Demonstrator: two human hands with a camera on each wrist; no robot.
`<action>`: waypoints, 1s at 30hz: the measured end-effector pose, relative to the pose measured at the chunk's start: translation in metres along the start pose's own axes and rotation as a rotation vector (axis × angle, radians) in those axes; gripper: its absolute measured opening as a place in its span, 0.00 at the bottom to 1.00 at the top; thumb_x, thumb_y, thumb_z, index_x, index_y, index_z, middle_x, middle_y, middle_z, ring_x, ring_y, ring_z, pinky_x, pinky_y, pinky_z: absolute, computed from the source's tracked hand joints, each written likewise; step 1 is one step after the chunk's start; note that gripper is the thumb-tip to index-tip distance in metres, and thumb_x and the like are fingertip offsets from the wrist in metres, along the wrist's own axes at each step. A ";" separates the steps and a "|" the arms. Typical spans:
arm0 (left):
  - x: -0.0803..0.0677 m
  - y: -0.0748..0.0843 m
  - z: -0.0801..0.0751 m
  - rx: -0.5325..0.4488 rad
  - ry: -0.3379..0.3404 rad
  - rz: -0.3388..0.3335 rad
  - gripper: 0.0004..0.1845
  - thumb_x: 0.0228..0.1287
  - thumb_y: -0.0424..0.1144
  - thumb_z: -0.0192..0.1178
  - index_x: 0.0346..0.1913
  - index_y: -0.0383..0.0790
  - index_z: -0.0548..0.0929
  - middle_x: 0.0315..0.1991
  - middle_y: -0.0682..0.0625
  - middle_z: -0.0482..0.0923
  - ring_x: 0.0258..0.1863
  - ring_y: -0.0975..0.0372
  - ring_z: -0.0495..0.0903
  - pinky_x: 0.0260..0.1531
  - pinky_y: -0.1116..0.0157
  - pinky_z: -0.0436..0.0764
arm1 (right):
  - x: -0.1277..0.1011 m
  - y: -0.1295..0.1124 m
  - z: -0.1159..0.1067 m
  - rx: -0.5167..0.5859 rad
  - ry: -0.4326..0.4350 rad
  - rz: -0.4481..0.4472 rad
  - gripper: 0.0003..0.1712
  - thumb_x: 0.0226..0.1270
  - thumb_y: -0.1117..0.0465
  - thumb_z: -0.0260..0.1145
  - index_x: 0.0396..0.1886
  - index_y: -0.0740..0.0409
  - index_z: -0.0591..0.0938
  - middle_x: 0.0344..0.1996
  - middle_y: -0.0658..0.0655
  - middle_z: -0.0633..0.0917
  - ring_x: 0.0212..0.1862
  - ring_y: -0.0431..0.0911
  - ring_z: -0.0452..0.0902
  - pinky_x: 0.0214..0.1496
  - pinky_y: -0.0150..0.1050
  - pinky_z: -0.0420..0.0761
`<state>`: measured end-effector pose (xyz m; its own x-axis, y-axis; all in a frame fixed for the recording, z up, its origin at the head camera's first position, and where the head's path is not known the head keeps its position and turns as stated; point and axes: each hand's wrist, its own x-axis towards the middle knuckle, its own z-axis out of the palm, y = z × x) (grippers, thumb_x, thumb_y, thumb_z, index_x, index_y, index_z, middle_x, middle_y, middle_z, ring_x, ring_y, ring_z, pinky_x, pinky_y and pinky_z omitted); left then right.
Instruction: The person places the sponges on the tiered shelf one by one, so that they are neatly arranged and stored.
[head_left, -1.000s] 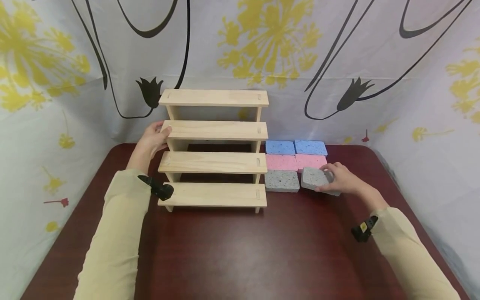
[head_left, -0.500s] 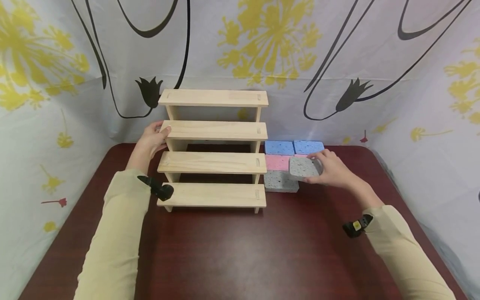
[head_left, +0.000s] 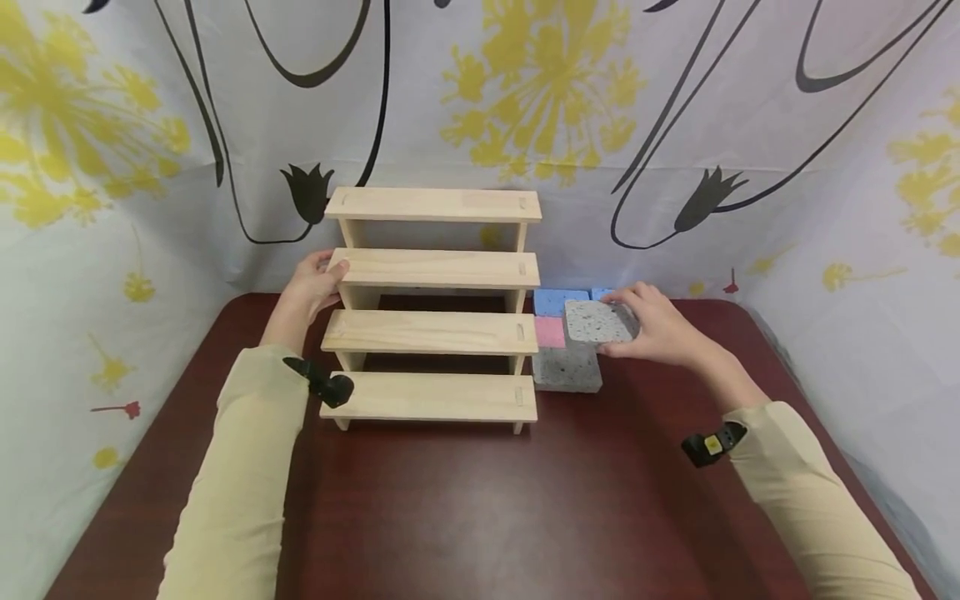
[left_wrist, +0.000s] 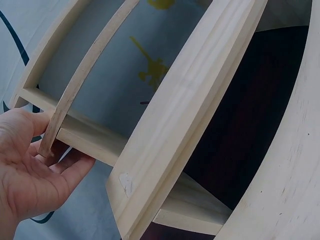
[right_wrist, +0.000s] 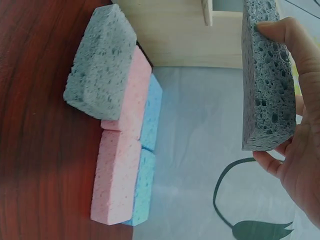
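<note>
My right hand point(head_left: 660, 329) grips a grey speckled sponge point(right_wrist: 270, 80) by its edges, thumb on one side and fingers on the other. In the right wrist view this sponge is up off the table, away from the others. A second grey sponge point(head_left: 566, 371) lies at the front beside the shelf, with pink sponges point(right_wrist: 117, 175) and blue sponges point(right_wrist: 150, 115) behind it. In the head view the raised sponge and hand cover part of them. My left hand point(head_left: 311, 283) holds the left end of the second board from the top of a stepped wooden shelf point(head_left: 435, 267).
The dark red table point(head_left: 465, 508) extends in front of the shelf. A white curtain point(head_left: 420, 117) with yellow and black flowers hangs close behind the shelf and sponges, and along both sides.
My right hand has lifted the grey sponge from the front row, up and to the left over the other sponges. The left hand keeps its hold on the shelf. The head view tilts slightly.
</note>
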<state>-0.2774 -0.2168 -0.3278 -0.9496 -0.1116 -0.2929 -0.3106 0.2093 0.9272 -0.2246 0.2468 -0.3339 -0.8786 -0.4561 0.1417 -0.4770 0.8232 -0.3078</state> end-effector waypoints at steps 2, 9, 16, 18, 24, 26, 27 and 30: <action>0.000 -0.001 0.001 0.004 0.001 -0.002 0.33 0.73 0.42 0.42 0.74 0.43 0.43 0.73 0.39 0.47 0.70 0.49 0.59 0.69 0.53 0.61 | 0.001 -0.003 -0.001 0.008 0.008 -0.008 0.39 0.43 0.49 0.73 0.56 0.59 0.74 0.48 0.64 0.72 0.50 0.55 0.64 0.49 0.52 0.66; 0.000 0.000 -0.001 0.000 0.016 -0.004 0.32 0.73 0.41 0.41 0.74 0.42 0.42 0.74 0.38 0.46 0.70 0.49 0.58 0.69 0.54 0.61 | 0.017 -0.019 -0.007 -0.021 0.069 -0.084 0.38 0.42 0.49 0.73 0.55 0.58 0.75 0.46 0.63 0.72 0.49 0.54 0.65 0.48 0.54 0.66; 0.001 -0.002 0.001 -0.029 0.014 -0.009 0.32 0.73 0.42 0.42 0.74 0.43 0.43 0.73 0.39 0.47 0.70 0.49 0.58 0.69 0.54 0.62 | 0.039 -0.039 -0.011 -0.045 0.117 -0.099 0.39 0.40 0.46 0.73 0.55 0.56 0.76 0.47 0.63 0.73 0.49 0.54 0.66 0.49 0.55 0.66; 0.001 -0.002 0.001 -0.037 0.013 -0.012 0.32 0.73 0.42 0.42 0.74 0.43 0.43 0.74 0.39 0.46 0.70 0.50 0.58 0.69 0.54 0.61 | 0.046 -0.045 -0.011 -0.047 0.127 -0.107 0.39 0.39 0.45 0.74 0.54 0.55 0.76 0.47 0.62 0.73 0.48 0.54 0.66 0.49 0.54 0.66; 0.000 -0.002 0.001 -0.039 0.015 -0.003 0.32 0.73 0.42 0.42 0.74 0.42 0.43 0.74 0.39 0.47 0.70 0.50 0.58 0.69 0.54 0.61 | 0.066 -0.062 -0.009 -0.053 0.140 -0.136 0.40 0.41 0.45 0.73 0.55 0.57 0.76 0.48 0.63 0.73 0.49 0.55 0.65 0.51 0.53 0.66; 0.000 -0.002 0.001 -0.039 0.017 0.003 0.32 0.73 0.41 0.42 0.74 0.42 0.43 0.74 0.39 0.47 0.70 0.50 0.58 0.69 0.54 0.61 | 0.071 -0.067 -0.008 -0.046 0.140 -0.134 0.39 0.42 0.46 0.73 0.56 0.57 0.75 0.48 0.63 0.72 0.50 0.56 0.65 0.52 0.54 0.65; 0.000 -0.002 0.001 -0.038 0.018 0.004 0.32 0.73 0.41 0.42 0.74 0.42 0.43 0.74 0.40 0.47 0.70 0.50 0.58 0.69 0.54 0.61 | 0.073 -0.069 -0.007 -0.040 0.140 -0.134 0.39 0.42 0.46 0.73 0.56 0.57 0.75 0.49 0.64 0.72 0.51 0.57 0.65 0.52 0.54 0.65; 0.001 -0.002 0.002 -0.040 0.017 0.009 0.32 0.73 0.41 0.42 0.74 0.42 0.43 0.74 0.40 0.48 0.70 0.50 0.58 0.69 0.54 0.62 | 0.079 -0.074 -0.006 -0.031 0.140 -0.131 0.39 0.43 0.46 0.73 0.56 0.58 0.75 0.49 0.64 0.72 0.51 0.57 0.64 0.53 0.55 0.65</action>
<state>-0.2777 -0.2157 -0.3305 -0.9515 -0.1266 -0.2804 -0.2994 0.1710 0.9387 -0.2588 0.1517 -0.2945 -0.8029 -0.5102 0.3083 -0.5858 0.7710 -0.2497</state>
